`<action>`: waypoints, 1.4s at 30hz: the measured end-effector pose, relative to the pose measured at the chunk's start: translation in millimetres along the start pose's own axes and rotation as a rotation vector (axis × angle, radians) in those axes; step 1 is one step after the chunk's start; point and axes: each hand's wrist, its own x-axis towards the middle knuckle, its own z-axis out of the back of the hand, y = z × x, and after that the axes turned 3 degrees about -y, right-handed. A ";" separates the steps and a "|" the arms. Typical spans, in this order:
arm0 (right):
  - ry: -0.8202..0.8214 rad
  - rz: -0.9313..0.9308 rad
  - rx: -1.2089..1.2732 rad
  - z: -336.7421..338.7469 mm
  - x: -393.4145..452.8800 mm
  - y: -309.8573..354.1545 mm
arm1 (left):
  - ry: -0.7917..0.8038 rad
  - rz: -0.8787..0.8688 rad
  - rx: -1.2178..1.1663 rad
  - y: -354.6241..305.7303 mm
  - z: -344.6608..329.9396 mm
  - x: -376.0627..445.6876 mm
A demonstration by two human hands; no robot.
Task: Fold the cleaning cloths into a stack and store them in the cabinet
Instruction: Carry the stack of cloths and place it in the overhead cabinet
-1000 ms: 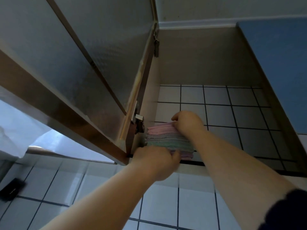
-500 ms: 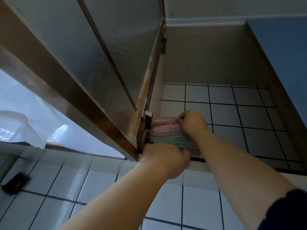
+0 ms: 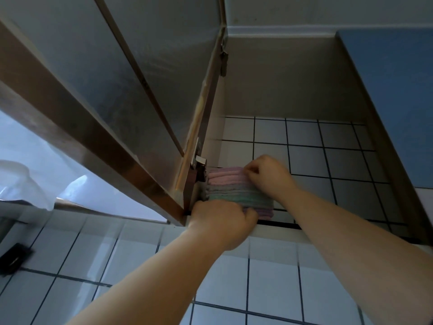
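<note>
A stack of folded cleaning cloths (image 3: 230, 188), pink on top, green in the middle and lilac at the bottom, sits at the front left corner of an open wall cabinet (image 3: 293, 90). My left hand (image 3: 220, 219) grips the stack's front bottom edge at the cabinet's lip, fingers curled under it. My right hand (image 3: 269, 177) holds the stack's right side near the top, with fingers curled on the pink cloths. The back of the stack is hidden behind both hands.
The cabinet's frosted-glass door (image 3: 131, 95) with a wooden frame stands open on the left, its hinge (image 3: 199, 165) right beside the stack. The cabinet's back is tiled wall (image 3: 304, 146). A blue door (image 3: 398, 95) borders the right. White tiles (image 3: 269, 289) lie below.
Both hands have pushed the stack a little further left toward the hinge corner. The view has shifted slightly right and up.
</note>
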 end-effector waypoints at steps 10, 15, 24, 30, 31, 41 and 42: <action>-0.141 0.168 0.097 68.5 -93.1 -0.7 | -0.306 -0.141 -0.156 -8.0 10.4 -37.7; -0.056 0.204 0.096 89.9 -148.9 -1.7 | -0.278 -0.103 -0.275 -22.4 14.6 -119.3; -0.018 0.539 0.045 97.1 -210.1 60.3 | -0.277 0.519 -0.583 -31.2 81.3 -165.4; -0.165 0.702 -0.187 127.5 -205.2 136.3 | -0.438 0.869 -1.058 -17.6 145.3 -171.8; -0.161 0.717 -0.243 131.2 -202.2 149.1 | -0.478 0.817 -1.060 -12.8 149.2 -172.2; -0.226 0.854 -0.437 144.7 -175.3 246.2 | -0.529 0.626 -0.410 -27.6 167.4 -163.2; -0.214 0.857 -0.456 143.8 -174.5 250.3 | -0.632 0.639 -0.264 -36.9 171.3 -161.0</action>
